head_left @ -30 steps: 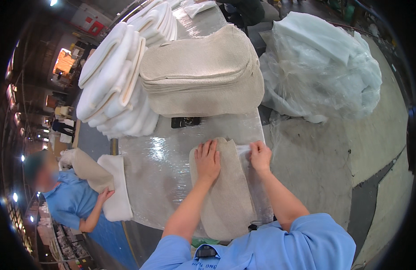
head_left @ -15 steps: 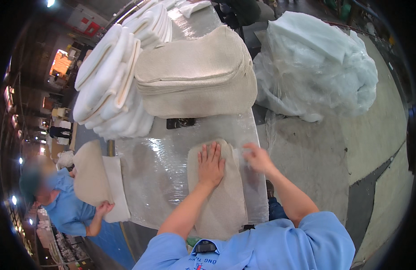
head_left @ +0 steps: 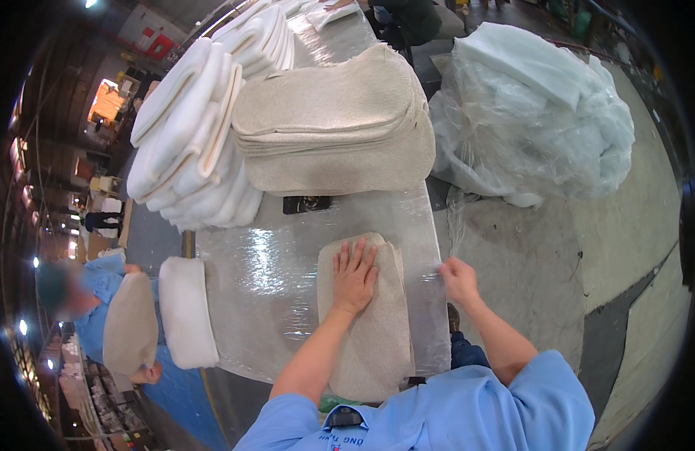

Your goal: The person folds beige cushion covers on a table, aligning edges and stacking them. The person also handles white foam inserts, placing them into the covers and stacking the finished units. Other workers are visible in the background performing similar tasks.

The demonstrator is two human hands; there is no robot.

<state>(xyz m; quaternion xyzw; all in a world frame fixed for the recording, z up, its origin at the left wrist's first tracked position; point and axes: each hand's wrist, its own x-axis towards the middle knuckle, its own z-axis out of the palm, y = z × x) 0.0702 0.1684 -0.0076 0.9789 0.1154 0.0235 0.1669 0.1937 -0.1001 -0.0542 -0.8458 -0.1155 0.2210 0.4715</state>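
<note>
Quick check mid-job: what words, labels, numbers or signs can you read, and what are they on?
Blue shirt: dark lettering on the chest; I don't copy out printed words.
Dark flat item on the table: pale markings, too small to read.
Red patches in the background: too small to read.
Beige piece under the left hand: no text visible.
</note>
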